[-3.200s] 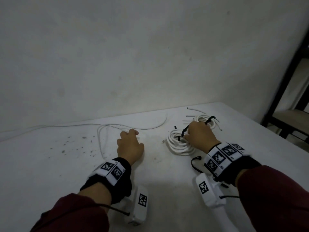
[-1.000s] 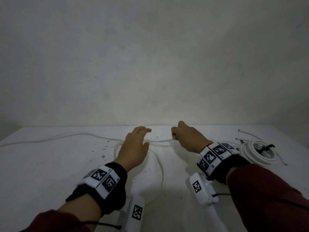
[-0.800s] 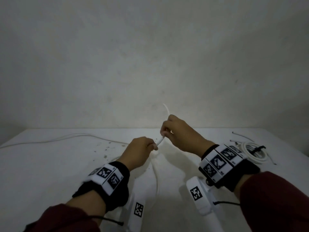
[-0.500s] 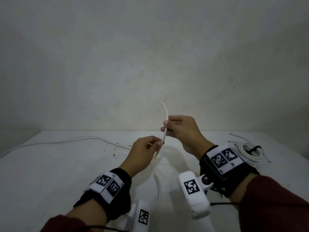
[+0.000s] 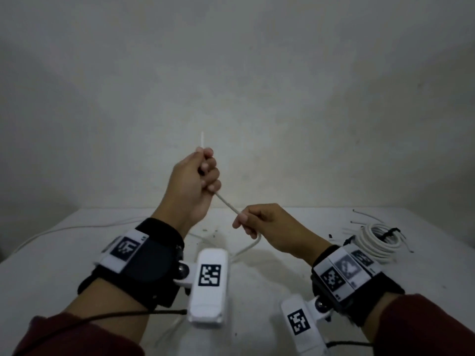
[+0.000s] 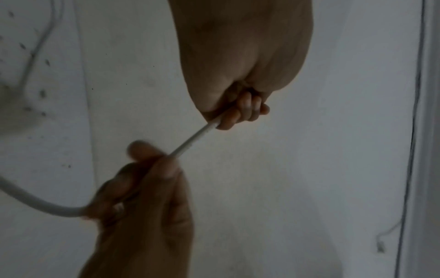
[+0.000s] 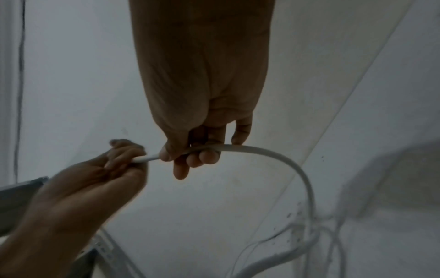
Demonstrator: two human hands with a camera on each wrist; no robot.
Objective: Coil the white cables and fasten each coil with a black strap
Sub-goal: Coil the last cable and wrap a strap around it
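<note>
A loose white cable [image 5: 227,204] is stretched taut in the air between my hands. My left hand [image 5: 207,173] is raised in front of the wall and grips the cable in a fist, with the cable's tip [image 5: 202,140] poking up above it. Lower and to the right, my right hand [image 5: 244,222] pinches the same cable, which then drops in a curve to the table [image 5: 51,265]. The wrist views show the left fist [image 6: 240,111] and the right hand's fingers [image 7: 190,156] wrapped on the cable [image 7: 273,154]. A coiled white cable [image 5: 372,242] with a black strap [image 5: 389,232] lies at the right.
More of the loose cable [image 5: 64,228] trails across the table's left side. Short wire ends [image 5: 365,215] lie beyond the finished coil. Dark specks [image 5: 213,231] dot the tabletop's middle. A plain wall [image 5: 282,98] stands right behind the table.
My left hand has risen and now fists the cable near its tip. The right hand has dropped below it and slid down the cable, pulling the stretch between them straight.
</note>
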